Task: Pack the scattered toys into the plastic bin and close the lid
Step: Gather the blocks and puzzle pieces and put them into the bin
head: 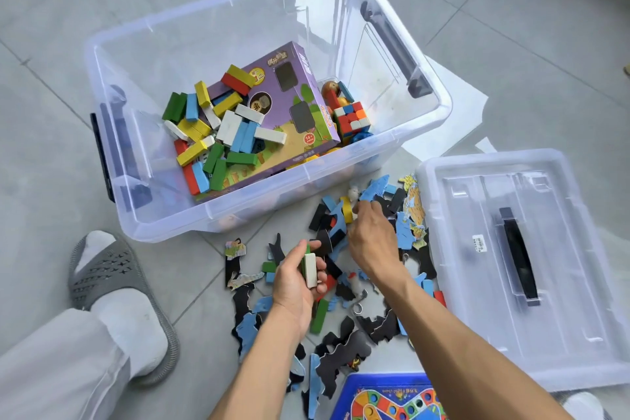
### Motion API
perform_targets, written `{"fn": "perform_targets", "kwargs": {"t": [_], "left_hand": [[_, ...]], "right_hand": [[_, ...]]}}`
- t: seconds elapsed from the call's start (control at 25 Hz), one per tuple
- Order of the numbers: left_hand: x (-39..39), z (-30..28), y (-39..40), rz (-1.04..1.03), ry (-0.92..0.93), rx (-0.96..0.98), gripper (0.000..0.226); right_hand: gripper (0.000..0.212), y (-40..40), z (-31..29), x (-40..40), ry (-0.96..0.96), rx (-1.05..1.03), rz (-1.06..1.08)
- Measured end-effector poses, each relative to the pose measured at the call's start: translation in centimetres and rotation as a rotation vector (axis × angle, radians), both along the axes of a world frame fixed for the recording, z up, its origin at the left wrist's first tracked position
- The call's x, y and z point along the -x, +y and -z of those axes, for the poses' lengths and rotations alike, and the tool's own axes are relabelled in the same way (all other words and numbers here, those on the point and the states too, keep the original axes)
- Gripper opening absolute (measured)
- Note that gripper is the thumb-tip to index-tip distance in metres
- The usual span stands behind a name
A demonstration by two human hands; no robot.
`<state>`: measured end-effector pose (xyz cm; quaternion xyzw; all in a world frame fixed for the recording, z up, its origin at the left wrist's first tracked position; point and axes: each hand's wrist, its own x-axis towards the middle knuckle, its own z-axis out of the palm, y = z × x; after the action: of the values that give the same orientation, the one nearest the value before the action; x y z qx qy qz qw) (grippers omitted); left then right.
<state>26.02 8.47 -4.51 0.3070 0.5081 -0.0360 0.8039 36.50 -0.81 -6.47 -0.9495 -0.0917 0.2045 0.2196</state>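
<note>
Two hands work over a scatter of toys on the grey tiled floor [511, 27]. The left hand [298, 278] is curled around a small stack of wooden blocks [309, 269], a white one on the outside and a green one behind it, held upright just above the pile. The right hand [371, 235] reaches farther out, its fingers pinching a yellow block [347, 213] among the puzzle pieces [344, 348], which lie blue side or black side up across the floor between the hands and the near edge of the scene.

The clear plastic bin [112, 54] stands open on the far side of the pile. Inside it a purple game box [289, 106] lies tilted, with many coloured blocks [218, 129] heaped on and left of it, and a cube puzzle [351, 114] wedged against its right edge. The lid [562, 334] lies flat on the floor to the right of the pile, its dark handle [518, 254] facing up, apart from the bin. A blue game board [385, 399] shows at the near edge, partly under the right forearm. At the left, a foot in a white sock and grey slipper [109, 269] rests on the floor near the bin's near left corner.
</note>
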Motion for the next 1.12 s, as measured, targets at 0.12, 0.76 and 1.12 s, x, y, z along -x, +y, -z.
{"fn": "perform_targets", "kwargs": {"t": [0.12,0.76,1.12], "left_hand": [[-0.7,-0.1,0.2,-0.010,0.013,-0.026,0.023],[1.0,1.0,1.5,-0.047,0.035,-0.039,0.025],[-0.2,-3.9,1.1,-0.082,-0.037,0.033,0.028]], "right_hand": [[0.029,1.5,0.3,-1.3,0.055,0.048,0.113],[0.041,5.3,0.4,-0.9,0.040,0.175,0.091],[0.039,-1.8,-5.5,4.0,0.916,-1.182,0.618]]}}
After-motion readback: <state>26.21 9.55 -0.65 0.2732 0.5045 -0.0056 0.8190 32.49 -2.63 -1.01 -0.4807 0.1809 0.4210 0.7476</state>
